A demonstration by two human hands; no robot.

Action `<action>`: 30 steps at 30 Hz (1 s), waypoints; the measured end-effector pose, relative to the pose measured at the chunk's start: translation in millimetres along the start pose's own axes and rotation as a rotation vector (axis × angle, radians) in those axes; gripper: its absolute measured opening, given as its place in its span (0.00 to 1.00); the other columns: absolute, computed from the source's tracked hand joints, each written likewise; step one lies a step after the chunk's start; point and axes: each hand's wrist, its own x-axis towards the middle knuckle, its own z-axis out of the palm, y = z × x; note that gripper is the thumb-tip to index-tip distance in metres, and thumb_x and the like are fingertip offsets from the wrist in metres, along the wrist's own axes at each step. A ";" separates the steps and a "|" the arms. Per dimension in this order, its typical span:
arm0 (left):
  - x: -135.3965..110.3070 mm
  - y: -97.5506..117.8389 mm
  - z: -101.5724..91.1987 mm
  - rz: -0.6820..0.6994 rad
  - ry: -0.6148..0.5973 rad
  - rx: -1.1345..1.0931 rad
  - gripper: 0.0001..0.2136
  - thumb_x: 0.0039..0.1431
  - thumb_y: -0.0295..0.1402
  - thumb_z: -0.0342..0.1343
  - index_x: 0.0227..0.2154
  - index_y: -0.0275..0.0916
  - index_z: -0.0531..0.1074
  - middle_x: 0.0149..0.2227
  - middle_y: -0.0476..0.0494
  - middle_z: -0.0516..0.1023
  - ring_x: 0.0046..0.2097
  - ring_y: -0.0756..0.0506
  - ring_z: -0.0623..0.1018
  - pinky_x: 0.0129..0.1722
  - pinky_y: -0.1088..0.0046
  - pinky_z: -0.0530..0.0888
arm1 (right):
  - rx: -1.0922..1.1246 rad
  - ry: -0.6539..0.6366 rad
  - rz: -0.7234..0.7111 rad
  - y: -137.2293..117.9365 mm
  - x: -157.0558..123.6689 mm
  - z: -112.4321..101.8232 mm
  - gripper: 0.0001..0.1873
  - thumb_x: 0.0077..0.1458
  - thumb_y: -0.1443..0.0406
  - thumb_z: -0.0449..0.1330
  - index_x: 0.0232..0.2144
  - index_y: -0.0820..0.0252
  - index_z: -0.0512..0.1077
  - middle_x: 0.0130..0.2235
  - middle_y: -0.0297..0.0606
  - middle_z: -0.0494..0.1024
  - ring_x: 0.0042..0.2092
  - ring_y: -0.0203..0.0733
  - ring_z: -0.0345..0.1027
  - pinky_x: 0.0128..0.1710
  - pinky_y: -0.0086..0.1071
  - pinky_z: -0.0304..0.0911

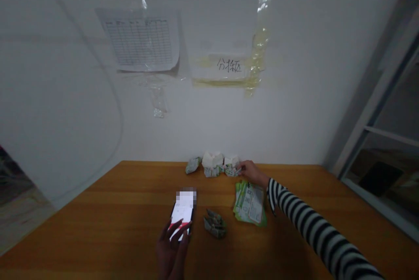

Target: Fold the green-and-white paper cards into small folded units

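Orange-brown wood fills the lower part of the view, a table (98,210) pushed against a white wall (65,97). Taking the middle of the tabletop as the clock's centre, the left hand (170,250) sits at 6 o'clock, curled around the lower end of a phone (182,212), its fingers laid across the lit screen. The upper part of the screen is blurred out and unreadable, and the palm is cut off by the bottom of the frame.

At 1 o'clock, the right hand (250,172) reaches out of a black-and-white striped sleeve (314,223). Its fingertips (241,169) touch a small folded paper packet (231,170), one of a crumpled row along the wall. I cannot tell whether they are pinching it or only resting on it, as the hand hides part of the packet.

A stack of flat green-and-white leaflets (250,203) lies just below that hand, with a darker folded bundle (214,224) beside it, near the phone. Up on the wall at 12 o'clock, a taped handwritten label (225,66) sits beside a printed table sheet (140,40), whose small print is too faint to read, and a window frame (376,97) runs down at 2 o'clock
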 end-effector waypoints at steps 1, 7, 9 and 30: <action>-1.4 2.2 1.1 0.000 -0.001 0.013 0.31 0.31 0.44 0.71 0.42 0.46 0.68 0.37 0.48 0.75 0.33 0.45 0.81 0.28 0.73 0.77 | 0.004 -0.023 -0.001 1.8 4.6 4.9 0.16 0.61 0.62 0.57 0.50 0.62 0.67 0.51 0.42 0.71 0.46 0.45 0.70 0.43 0.43 0.69; -5.3 15.8 5.7 -0.034 -0.024 0.118 0.26 0.34 0.44 0.70 0.38 0.43 0.72 0.33 0.44 0.77 0.35 0.37 0.81 0.29 0.65 0.78 | 0.052 -0.116 0.006 2.2 23.8 27.1 0.16 0.61 0.62 0.57 0.50 0.62 0.67 0.50 0.42 0.71 0.46 0.45 0.70 0.43 0.43 0.69; -7.7 17.7 6.7 -0.032 -0.032 0.124 0.26 0.33 0.44 0.70 0.39 0.43 0.72 0.33 0.44 0.78 0.36 0.36 0.81 0.29 0.65 0.78 | 0.068 -0.120 0.012 1.4 25.5 31.6 0.16 0.61 0.62 0.57 0.50 0.62 0.67 0.50 0.42 0.71 0.46 0.45 0.70 0.43 0.43 0.69; -16.6 -8.7 -1.6 0.414 -0.439 0.687 0.17 0.54 0.35 0.52 0.47 0.40 0.70 0.49 0.35 0.74 0.52 0.36 0.73 0.50 0.55 0.71 | 0.030 0.261 -0.057 -40.0 -64.9 -13.5 0.13 0.57 0.65 0.56 0.45 0.58 0.70 0.38 0.40 0.79 0.38 0.42 0.72 0.40 0.34 0.65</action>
